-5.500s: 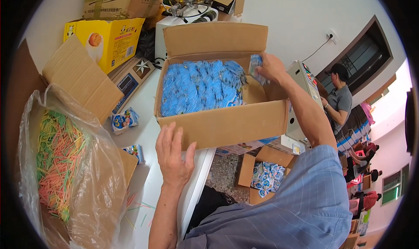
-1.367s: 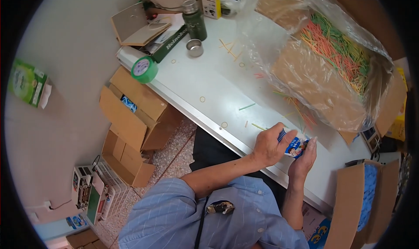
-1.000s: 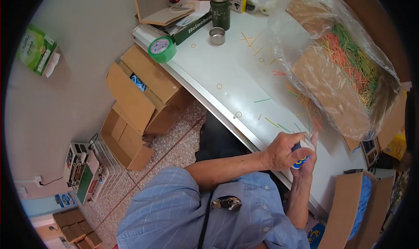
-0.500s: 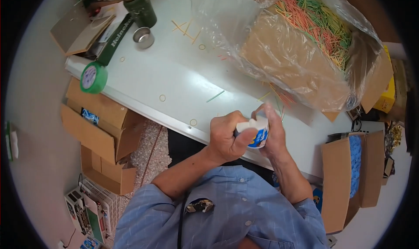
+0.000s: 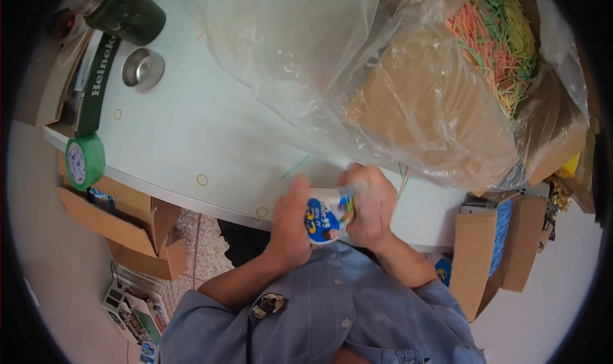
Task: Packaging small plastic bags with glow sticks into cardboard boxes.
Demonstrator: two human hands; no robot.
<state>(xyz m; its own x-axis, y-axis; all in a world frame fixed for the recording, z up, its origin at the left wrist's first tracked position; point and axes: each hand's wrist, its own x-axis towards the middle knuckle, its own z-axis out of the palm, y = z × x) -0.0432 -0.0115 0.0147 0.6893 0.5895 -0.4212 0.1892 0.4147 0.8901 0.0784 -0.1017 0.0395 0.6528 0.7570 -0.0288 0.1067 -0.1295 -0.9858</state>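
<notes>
A small white tub [image 5: 327,218] with a blue, colourful label lies sideways between my hands, close to my chest at the table's near edge. My left hand [image 5: 290,227] is closed around its left end. Around the right end wraps my right hand [image 5: 370,207], slightly blurred, its fingers covering that end. Just beyond my hands, a thin green stick [image 5: 295,166] lies on the white table [image 5: 172,128]. More thin sticks [image 5: 403,182], green and red, lie beyond my right hand.
A clear plastic bag [image 5: 440,108] of coloured sticks [image 5: 495,38] spreads over the table's far right. At left are a metal cup [image 5: 142,69], a dark green flask [image 5: 131,13] and green tape [image 5: 85,161]. Thin rings [image 5: 202,180] dot the table. Cardboard boxes [image 5: 476,262] stand on both sides.
The tub and both hands have moved left and closer to my body, and the tub has turned on its side. My view has shifted toward the right, so the table's things appear farther left.
</notes>
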